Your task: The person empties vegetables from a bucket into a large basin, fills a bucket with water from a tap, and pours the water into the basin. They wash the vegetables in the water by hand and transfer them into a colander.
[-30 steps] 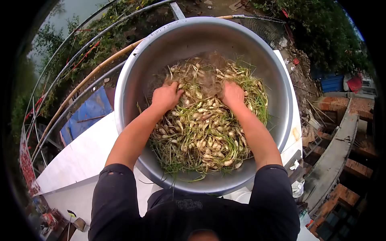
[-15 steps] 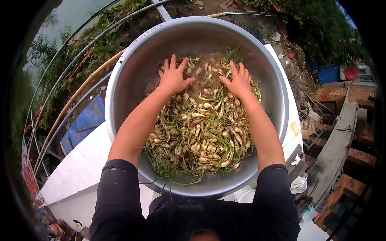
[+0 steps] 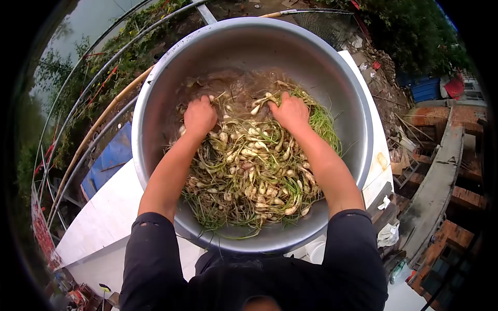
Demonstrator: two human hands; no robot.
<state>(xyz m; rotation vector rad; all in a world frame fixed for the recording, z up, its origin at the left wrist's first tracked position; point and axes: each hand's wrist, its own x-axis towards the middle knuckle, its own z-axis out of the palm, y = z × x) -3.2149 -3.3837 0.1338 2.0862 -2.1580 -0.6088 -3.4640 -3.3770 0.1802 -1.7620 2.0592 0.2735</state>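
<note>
A large metal basin (image 3: 332,67) holds a heap of wild onions (image 3: 254,166), small whitish bulbs with thin green leaves. Brown muddy water (image 3: 228,83) shows along the far side of the heap. My left hand (image 3: 201,116) is closed at the heap's far left edge, its curled fingers gripping some of the onions; the fingertips are partly hidden. At the far right, my right hand (image 3: 291,111) closes round a bunch whose bulbs stick out to the left of the thumb. Long green leaves lie beside this hand against the basin wall.
Under the basin is a white board (image 3: 109,207). Curved metal pipes (image 3: 104,85) and a blue sheet (image 3: 111,155) are at left. A white bucket (image 3: 316,252) stands by my body, and brick structures (image 3: 446,249) lie at right.
Both hands were spread flat over the onions; now their fingers are curled into them. The left hand has moved left and nearer, the right slightly left. The far-side onions have shifted, showing more muddy water.
</note>
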